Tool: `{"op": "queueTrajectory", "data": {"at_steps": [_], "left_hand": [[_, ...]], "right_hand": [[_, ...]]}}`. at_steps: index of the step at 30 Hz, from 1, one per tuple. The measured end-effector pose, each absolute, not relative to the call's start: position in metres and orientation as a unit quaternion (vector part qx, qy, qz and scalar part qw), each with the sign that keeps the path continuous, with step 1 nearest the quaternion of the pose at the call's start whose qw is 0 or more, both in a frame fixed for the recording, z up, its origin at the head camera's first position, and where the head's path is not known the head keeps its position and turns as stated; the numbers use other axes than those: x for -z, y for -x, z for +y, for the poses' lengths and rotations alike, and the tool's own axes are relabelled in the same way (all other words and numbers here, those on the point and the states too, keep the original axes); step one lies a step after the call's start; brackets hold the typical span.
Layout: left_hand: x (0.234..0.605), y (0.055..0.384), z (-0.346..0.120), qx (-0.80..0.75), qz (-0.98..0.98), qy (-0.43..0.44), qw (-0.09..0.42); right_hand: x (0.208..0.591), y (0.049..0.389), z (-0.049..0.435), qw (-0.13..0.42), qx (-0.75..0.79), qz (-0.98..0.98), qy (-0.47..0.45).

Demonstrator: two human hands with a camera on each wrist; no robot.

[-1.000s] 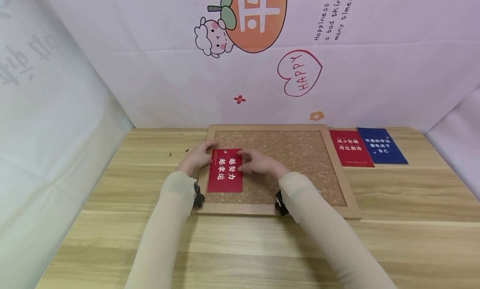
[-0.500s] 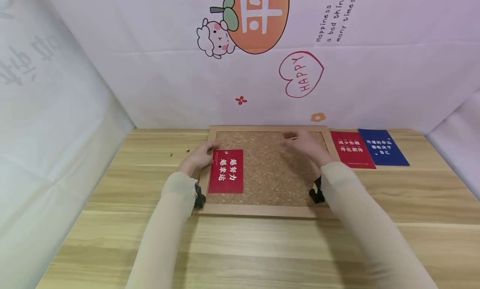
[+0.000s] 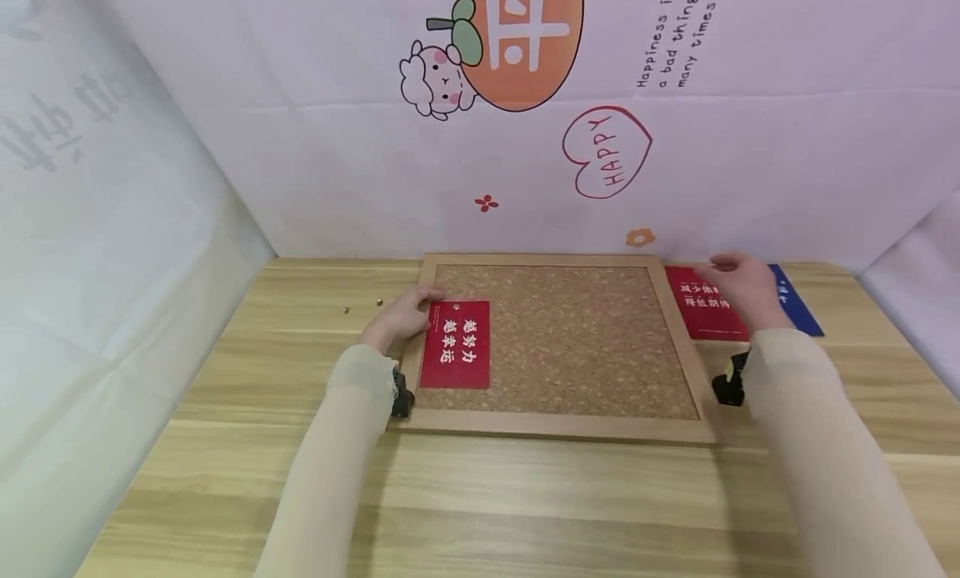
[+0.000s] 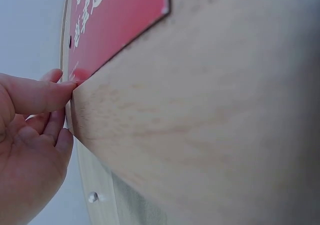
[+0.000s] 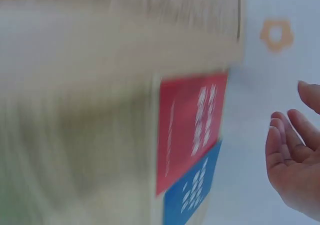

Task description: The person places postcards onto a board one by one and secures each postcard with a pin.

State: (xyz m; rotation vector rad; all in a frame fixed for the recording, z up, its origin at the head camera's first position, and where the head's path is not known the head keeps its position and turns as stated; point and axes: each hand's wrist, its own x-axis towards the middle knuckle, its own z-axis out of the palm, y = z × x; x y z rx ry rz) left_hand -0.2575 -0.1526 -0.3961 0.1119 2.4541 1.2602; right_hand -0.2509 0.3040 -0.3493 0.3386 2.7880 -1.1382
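A red card [image 3: 456, 357] with white characters lies on the left part of a wood-framed cork board [image 3: 585, 344]. My left hand [image 3: 401, 318] grips the left side of the board's frame; in the left wrist view the thumb [image 4: 42, 95] reaches the card's edge while the fingers bend against the frame's outer side. My right hand [image 3: 746, 290] is over a second red card [image 3: 693, 299] and a blue card [image 3: 802, 307], right of the board. Nothing is in it, and its fingers are loosely bent in the right wrist view. It partly covers both cards from the head camera.
Two small metallic pins [image 3: 346, 310] lie on the wooden table [image 3: 540, 495] left of the board. A white printed cloth [image 3: 337, 169] stands behind the table, with more white cloth at both sides.
My right hand has left the red card on the board and moved right across the cork to the other cards. The left hand stays at the frame's left side.
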Motion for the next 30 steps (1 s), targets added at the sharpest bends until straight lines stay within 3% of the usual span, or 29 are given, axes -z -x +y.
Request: {"op": "queueTrajectory", "data": {"at_steps": [6,15,24,30], "left_hand": [[0.396,0.257,-0.151,-0.439,0.877,-0.041,0.189],[0.395,0.256,-0.152,-0.437,0.879,-0.041,0.186],[0.393,0.255,-0.152,-0.451,0.872,-0.032,0.188],[0.394,0.256,-0.153,-0.432,0.881,-0.046,0.186]], "right_hand": [[0.357,0.237,0.346,0.068,0.351,0.923,-0.143],[0.372,0.226,0.378,0.025,0.338,0.924,-0.176],[0.38,0.218,0.396,0.098,0.302,0.931,-0.18],[0.39,0.218,0.403,0.111,0.275,0.938,-0.179]]}}
